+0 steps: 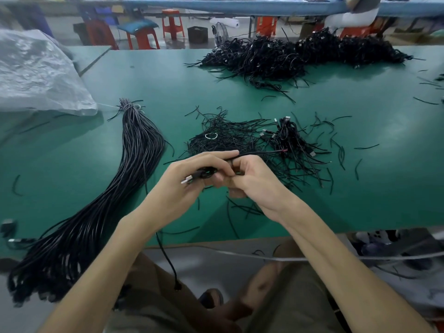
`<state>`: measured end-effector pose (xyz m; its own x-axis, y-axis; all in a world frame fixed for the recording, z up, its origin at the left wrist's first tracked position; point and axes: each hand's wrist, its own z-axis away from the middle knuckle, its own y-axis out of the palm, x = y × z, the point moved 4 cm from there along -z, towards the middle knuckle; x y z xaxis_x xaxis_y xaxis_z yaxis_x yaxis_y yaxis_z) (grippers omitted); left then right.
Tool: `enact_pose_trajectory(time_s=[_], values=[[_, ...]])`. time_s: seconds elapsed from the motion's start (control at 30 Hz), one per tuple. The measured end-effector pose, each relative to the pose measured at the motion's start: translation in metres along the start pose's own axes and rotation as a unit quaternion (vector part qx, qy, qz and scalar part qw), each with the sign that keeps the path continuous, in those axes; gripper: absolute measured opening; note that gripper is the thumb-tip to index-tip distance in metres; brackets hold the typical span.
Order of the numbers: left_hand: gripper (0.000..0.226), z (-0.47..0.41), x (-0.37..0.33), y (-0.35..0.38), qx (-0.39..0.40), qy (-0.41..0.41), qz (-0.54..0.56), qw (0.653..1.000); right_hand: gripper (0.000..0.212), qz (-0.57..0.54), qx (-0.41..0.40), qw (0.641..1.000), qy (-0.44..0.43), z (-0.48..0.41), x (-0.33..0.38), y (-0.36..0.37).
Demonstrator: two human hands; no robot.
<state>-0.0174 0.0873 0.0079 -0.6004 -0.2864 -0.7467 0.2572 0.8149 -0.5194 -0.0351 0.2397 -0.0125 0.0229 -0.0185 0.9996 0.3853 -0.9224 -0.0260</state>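
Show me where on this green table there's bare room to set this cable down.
Bare table lies right of the right hand, at the near edge. There is also the band between the tie pile and the far cable heap, and the strip between the long bundle and the tie pile. Crowded: around the tie pile.

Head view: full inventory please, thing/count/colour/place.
held cable: one, black with silver plug, between both hands
cable bundle: one, black, tied at far end, left of hands, draped over near table edge
short strands: many, black, piled beyond hands
coiled cables: small heap, black, right of strands
large cable heap: one, black, table's far side
plastic bag: one, clear-white, far left
table: one, green
stools: several, red-orange, background
left hand: grips held cable by the plug
right hand: pinches held cable
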Motion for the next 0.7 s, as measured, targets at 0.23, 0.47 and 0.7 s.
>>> enact_pose_trajectory(time_s=[0.23, 0.47, 0.7], values=[[0.015, 0.001, -0.011, -0.005, -0.116, 0.016, -0.148, 0.982, 0.014, -0.11, 0.019, 0.994, 0.001, 0.0, -0.001, 0.007], [0.032, 0.0, -0.025, -0.002, -0.151, -0.003, -0.373, 0.915, 0.022, -0.243, 0.053, 0.967, 0.063, 0.006, -0.013, 0.018], [0.038, 0.003, -0.02, 0.003, -0.16, 0.019, -0.438, 0.885, 0.026, -0.227, -0.007, 0.971, 0.079, 0.01, -0.014, 0.02]])
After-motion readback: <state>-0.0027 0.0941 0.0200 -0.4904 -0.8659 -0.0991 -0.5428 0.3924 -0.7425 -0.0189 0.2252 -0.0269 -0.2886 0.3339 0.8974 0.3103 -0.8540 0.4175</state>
